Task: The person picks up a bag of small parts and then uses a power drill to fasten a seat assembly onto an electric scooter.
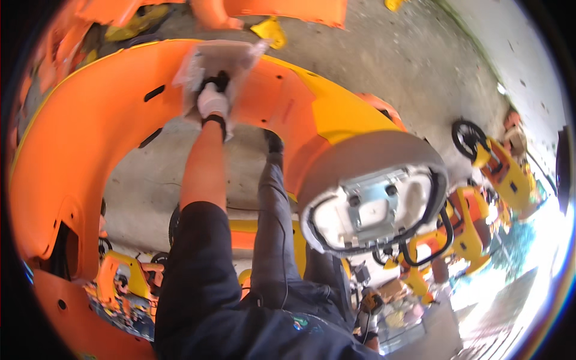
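Observation:
My left hand (213, 98), in a white glove, reaches into a clear plastic bag (240, 63) lying on the large curved orange and yellow vehicle body (78, 138). Its fingers are closed around small dark items, too indistinct to name. A grey-brown seat (327, 168) with its white underside and metal plate showing sits at the body's right end. At the lower right my right hand (368, 324), also gloved and partly hidden, holds a yellow and black power tool (372, 301) beside my leg.
Loose orange panels (282, 9) and yellow pieces (270, 31) lie on the concrete floor (390, 66) beyond the body. Partly built orange and yellow vehicles (504, 174) with black wheels stand at the right and lower left. A pale wall edges the upper right.

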{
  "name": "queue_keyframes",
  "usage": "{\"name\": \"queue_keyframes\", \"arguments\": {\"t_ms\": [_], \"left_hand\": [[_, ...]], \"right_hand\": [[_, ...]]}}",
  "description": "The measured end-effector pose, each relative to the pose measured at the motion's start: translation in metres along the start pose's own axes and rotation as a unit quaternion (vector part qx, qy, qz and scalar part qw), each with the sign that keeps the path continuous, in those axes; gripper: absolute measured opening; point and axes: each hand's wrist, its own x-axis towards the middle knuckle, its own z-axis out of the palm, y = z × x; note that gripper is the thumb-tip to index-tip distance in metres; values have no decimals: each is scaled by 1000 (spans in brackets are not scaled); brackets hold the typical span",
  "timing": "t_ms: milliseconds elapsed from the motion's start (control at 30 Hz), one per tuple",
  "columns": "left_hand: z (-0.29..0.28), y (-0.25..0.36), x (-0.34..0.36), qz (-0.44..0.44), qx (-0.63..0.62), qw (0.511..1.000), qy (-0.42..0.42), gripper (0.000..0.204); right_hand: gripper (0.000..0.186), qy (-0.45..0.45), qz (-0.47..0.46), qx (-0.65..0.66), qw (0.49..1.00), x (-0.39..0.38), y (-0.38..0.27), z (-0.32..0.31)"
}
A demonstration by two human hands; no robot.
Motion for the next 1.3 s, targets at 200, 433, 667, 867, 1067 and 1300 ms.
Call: {"name": "queue_keyframes", "arguments": {"t_ms": [200, 433, 667, 867, 1067, 1300], "left_hand": [[16, -30, 18, 6, 25, 999, 30, 33], [20, -40, 32, 19, 33, 999, 4, 27], [24, -40, 42, -1, 93, 995, -40, 28], [21, -26, 25, -41, 118, 992, -21, 32], [26, -39, 28, 8, 33, 998, -44, 33], [20, -43, 42, 35, 79, 993, -74, 38]], "right_hand": [[61, -74, -142, -545, 823, -8, -26, -4], [51, -45, -34, -486, 872, -3, 1, -28], [38, -31, -10, -503, 864, -6, 12, -27], [34, -34, 57, -452, 889, -20, -9, 7], [33, -52, -26, -478, 876, -3, 6, -16], [37, -32, -49, -408, 911, 9, 13, -16]]}}
